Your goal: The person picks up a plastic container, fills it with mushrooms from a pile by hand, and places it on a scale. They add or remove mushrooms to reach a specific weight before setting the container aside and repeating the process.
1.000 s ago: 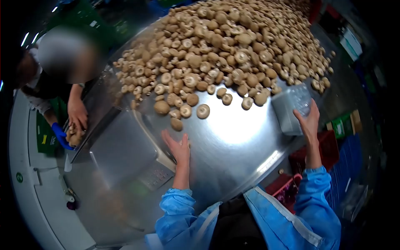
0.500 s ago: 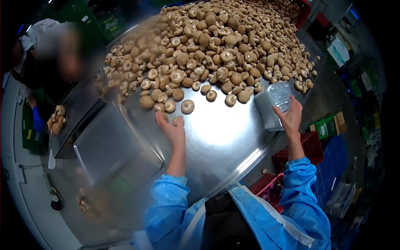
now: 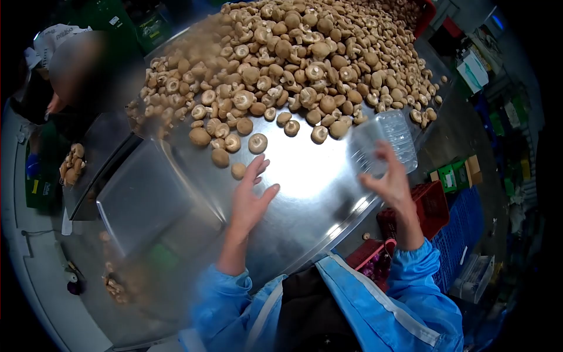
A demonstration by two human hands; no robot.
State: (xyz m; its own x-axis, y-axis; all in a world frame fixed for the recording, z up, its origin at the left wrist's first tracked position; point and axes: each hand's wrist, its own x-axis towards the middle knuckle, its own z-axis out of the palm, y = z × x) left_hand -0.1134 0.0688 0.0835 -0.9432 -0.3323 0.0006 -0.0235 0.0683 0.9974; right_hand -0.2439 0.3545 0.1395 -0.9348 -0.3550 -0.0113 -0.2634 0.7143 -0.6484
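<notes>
Above the steel table, my left hand (image 3: 249, 202) is open, thumb and fingers spread with nothing between them. Just beyond its fingertips lie a loose mushroom (image 3: 238, 171) and another brown-capped one (image 3: 220, 157). My right hand (image 3: 394, 183) is slightly blurred, its thumb and fingers apart, in front of clear plastic trays (image 3: 400, 138) at the table's right edge. Whether its fingertips touch the plastic is hard to see. A large heap of mushrooms (image 3: 316, 70) covers the far part of the table, some caps down with stems showing.
The steel table (image 3: 281, 229) has a raised front edge. Red crates (image 3: 431, 208) and a blue crate (image 3: 469, 226) stand below at the right. A metal chute or pan (image 3: 155, 199) is on the left, and another person (image 3: 76, 76) is beyond it.
My left hand has come away from the mushrooms, leaving two nearer the front. The clear trays look tipped and blurred, and my right hand has shifted left and down across them.
</notes>
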